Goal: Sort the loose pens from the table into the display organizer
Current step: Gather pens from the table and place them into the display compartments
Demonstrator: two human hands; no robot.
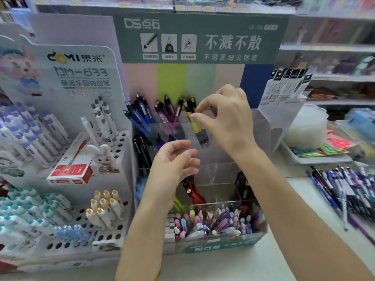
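Stationery shop; stocked shelves (334, 47) behind, pale table (203, 266) below. Clear tiered display organizer (223, 173) stands centre. Right hand (227, 118) at its top row, thumb and forefinger pinching a yellow pen (195, 126) beside purple and blue ones. Left hand (172, 161) lower, loosely curled, holding nothing. Loose pens (349, 189) heaped on table, far right. Header card (198, 37) reads "DS"; neighbouring stand (79, 63) "DOMI", "DM-633".

Loose pens (349, 191) lie heaped on the counter (223, 264) at my right. The clear tiered organizer (261, 126) holds blue pens (140, 114) and purple pens (166, 115) leaning in its top row, beside the yellow pen (195, 126) my right grip (227, 118) pinches.
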